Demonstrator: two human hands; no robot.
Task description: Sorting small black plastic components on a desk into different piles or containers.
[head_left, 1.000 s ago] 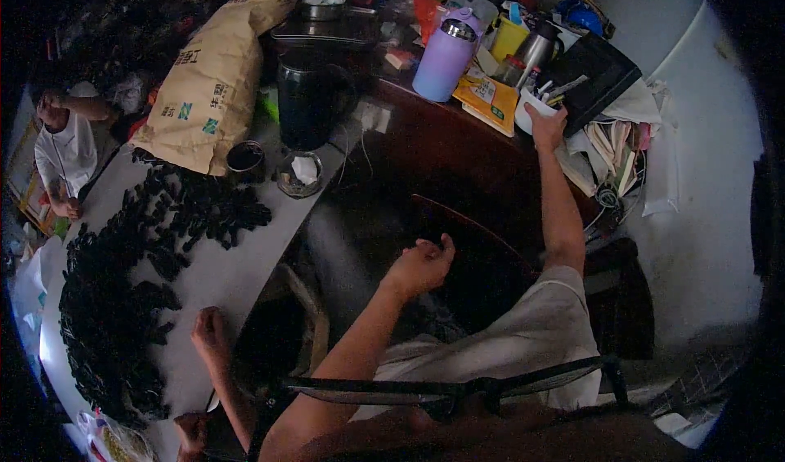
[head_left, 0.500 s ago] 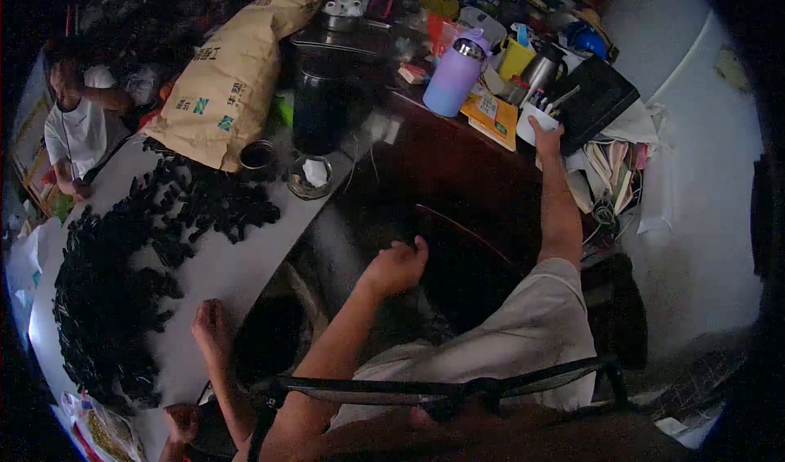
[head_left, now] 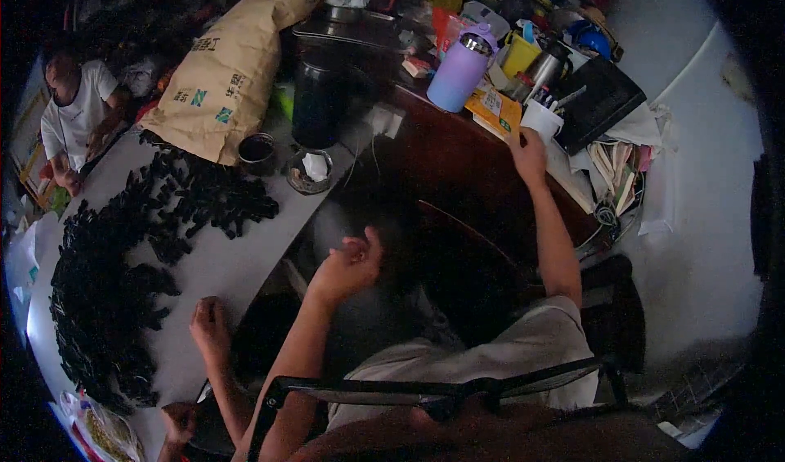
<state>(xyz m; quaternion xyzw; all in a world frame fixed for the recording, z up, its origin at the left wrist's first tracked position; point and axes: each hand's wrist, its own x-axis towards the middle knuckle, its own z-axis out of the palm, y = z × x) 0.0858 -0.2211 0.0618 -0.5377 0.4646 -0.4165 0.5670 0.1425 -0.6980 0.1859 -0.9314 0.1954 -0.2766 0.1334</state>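
Two hands out: R hand (head_left: 530,153) is by the desk (head_left: 433,127) edge, at the white cup (head_left: 545,122) & yellow pkt (head_left: 491,108), fingers part-curled; can't tell if gripping either. L hand (head_left: 347,272) half-open, looks empty, well apart. Risk, IMO: a sideways knock could tip the cup & spill its pens (head_left: 546,99), or a snagged finger could drag the pkt off the edge. Cup's upright, mouth up, axis approx. vert.; pkt lies flat, long axis approx. along the edge.
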